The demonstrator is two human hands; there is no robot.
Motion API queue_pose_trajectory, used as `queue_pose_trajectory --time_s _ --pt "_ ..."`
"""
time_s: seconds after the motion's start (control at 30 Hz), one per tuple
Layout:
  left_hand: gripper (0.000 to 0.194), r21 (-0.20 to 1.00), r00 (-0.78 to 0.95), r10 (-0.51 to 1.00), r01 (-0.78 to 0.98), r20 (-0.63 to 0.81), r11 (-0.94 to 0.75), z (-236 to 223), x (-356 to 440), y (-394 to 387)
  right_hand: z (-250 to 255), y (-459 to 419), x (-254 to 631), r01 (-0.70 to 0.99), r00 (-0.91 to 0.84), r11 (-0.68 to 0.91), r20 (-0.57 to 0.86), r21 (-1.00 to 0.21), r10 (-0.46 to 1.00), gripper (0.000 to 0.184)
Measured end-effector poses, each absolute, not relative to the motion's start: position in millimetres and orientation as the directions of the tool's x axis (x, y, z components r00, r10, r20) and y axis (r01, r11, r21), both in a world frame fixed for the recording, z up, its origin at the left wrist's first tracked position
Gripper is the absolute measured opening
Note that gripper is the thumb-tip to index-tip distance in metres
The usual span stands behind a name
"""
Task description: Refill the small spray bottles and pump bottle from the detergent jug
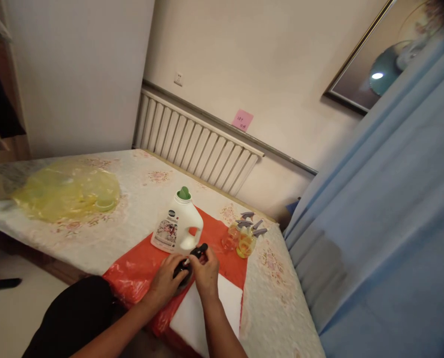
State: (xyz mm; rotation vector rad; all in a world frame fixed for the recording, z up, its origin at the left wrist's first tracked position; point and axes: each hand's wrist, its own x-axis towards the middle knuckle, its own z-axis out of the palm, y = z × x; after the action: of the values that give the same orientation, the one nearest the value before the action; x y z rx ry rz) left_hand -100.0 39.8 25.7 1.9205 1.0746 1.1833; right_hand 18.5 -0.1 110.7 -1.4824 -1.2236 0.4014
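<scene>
"Both hands are busy?"

"Yes. The left hand [167, 277] curls round a dark, rounded container [185, 284], seemingly to steady it, while the right hand [206, 272] pinches a black, trigger-like plastic top [199, 250] just above. Whether that top is attached, I can't tell."

"What's beneath?"

"A flat white rectangular pad [192, 318] and a glossy red plastic sheet [132, 273], probably there to guard the pale flowered tablecloth [132, 199] from drips."

"And the big white plastic jug [184, 216] with a green cap [184, 193]?"

"Upright just beyond the hands, its handle on the right-hand side, perhaps for easy reach."

"Further off?"

"A pinkish see-through spray bottle [229, 238] and a yellow see-through spray bottle [246, 245] stand close together, likely grouped to leave elbow room. Well apart, far left, lies a crumpled yellow plastic bag [65, 191], out of the way."
</scene>
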Motion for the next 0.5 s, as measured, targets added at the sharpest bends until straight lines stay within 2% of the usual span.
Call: queue_pose_trajectory --time_s 0.17,0.27,0.5 --pt "0.032 0.832 0.239 0.888 0.320 0.392 -0.453 21 -98 38 135 -6 34 0.431 0.451 0.195 0.397 -0.881 0.800 0.019" --pt "0.033 0.833 0.230 0.893 0.327 0.388 -0.446 19 -98 38 144 -9 43 0.352 0.482 0.235 0.391 -0.906 0.784 0.026" --pt "0.030 0.833 0.231 0.896 0.337 0.380 -0.440 18 -98 37 128 -9 81 0.086 0.648 0.245 0.241 -0.966 0.723 0.041"
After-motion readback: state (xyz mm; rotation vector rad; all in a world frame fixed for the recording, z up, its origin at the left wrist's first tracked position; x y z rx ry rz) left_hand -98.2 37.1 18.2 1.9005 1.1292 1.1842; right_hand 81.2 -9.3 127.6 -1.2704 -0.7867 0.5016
